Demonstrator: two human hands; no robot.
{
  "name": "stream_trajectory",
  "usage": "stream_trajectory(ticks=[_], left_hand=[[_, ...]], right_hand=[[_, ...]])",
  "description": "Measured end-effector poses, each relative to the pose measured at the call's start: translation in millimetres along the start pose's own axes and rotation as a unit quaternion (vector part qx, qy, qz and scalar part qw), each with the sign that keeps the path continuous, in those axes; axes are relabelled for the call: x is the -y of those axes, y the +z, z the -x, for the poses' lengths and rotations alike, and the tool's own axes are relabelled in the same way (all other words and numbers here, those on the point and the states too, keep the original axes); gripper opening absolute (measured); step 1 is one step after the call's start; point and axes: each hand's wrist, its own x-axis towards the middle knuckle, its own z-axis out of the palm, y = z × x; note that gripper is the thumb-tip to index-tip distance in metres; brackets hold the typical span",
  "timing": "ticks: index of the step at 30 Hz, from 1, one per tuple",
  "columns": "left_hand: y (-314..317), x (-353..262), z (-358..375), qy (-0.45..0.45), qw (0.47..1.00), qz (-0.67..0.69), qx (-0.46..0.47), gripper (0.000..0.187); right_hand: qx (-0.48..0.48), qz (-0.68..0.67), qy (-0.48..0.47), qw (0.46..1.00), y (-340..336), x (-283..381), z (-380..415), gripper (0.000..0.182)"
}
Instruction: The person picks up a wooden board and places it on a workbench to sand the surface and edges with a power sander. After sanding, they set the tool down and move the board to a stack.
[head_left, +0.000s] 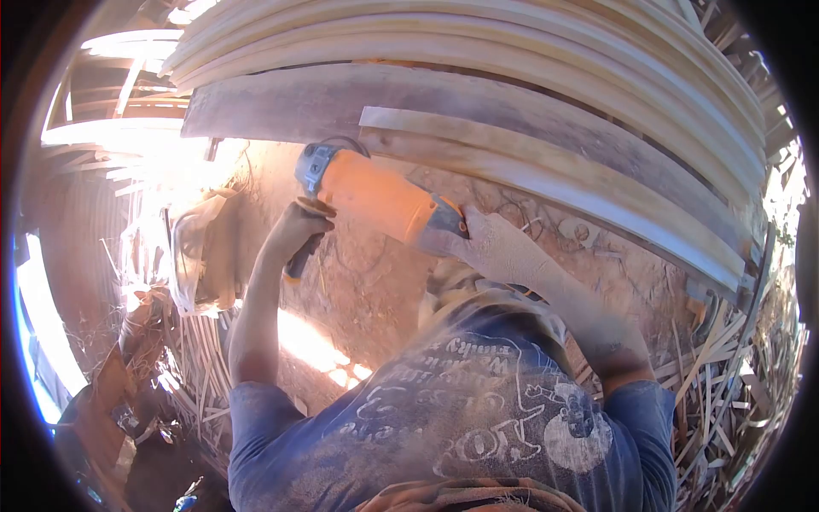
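An orange angle grinder (375, 192) with a grey metal head lies across the middle of the view, held in both hands. My left hand (300, 229) is closed around its dark side handle (299, 260), near the head. Around the dark rear end of the body, my right hand (482, 243) is wrapped. Just beyond the grinder, a pale wooden strip (546, 166) lies along a wide greyish board (281, 98). The grinder's head is close to the board; whether it touches is not clear. Its disc is mostly hidden.
Several long pale wooden mouldings (478, 38) are stacked behind the board. Thin wood offcuts (717, 375) are piled at the right, and more slats (209, 371) lie at the left. A dusty pale sack-like object (205, 252) stands left of my arm. Reddish dirt ground (358, 282) shows below.
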Motion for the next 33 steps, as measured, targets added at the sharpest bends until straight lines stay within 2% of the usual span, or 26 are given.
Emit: stream_trajectory(ticks=[6,8,10,12,14,18,21,24,27,30,33], left_hand=[[49.5,42.8,78.2,-0.036,0.998,0.044,0.001,0.019],[63.6,57.4,94.4,-0.044,0.997,0.069,-0.015,0.015],[72.3,67.7,99.3,-0.043,0.994,0.091,-0.049,0.011],[71.7,86.7,105.1,-0.048,0.990,0.112,-0.073,0.010],[69.7,105.7,112.6,-0.042,0.989,0.112,-0.084,0.010],[76.4,101.2,126.6,-0.044,0.987,0.114,-0.101,0.010],[81.9,95.5,134.4,-0.043,0.987,0.114,-0.107,0.010],[83.2,91.5,137.1,-0.033,0.987,0.111,-0.108,0.010],[84.4,76.8,132.0,-0.016,0.989,0.101,-0.105,0.011],[93.6,49.7,125.3,-0.004,0.992,0.068,-0.104,0.012],[102.8,31.0,127.5,0.003,0.994,0.044,-0.102,0.013]], right_hand=[[0.049,0.072,-0.006,0.996,-12.9,-29.2,52.5,0.080],[-0.061,0.169,0.091,0.979,-43.2,-67.9,57.0,0.080],[-0.294,0.279,0.070,0.912,-82.1,-127.8,68.4,0.093],[-0.328,0.415,0.089,0.844,-110.6,-199.5,79.1,0.104],[-0.287,0.434,0.086,0.850,-124.4,-236.5,79.5,0.105],[-0.240,0.421,0.105,0.869,-136.6,-224.9,77.7,0.102],[-0.322,0.426,0.067,0.843,-147.3,-222.1,58.7,0.090],[-0.369,0.481,0.032,0.794,-158.5,-209.5,44.9,0.078],[-0.451,0.482,-0.061,0.749,-147.8,-206.5,44.9,0.072],[-0.468,0.413,-0.106,0.774,-158.4,-223.1,56.4,0.072],[-0.334,0.379,-0.011,0.863,-165.0,-214.3,66.8,0.072]])
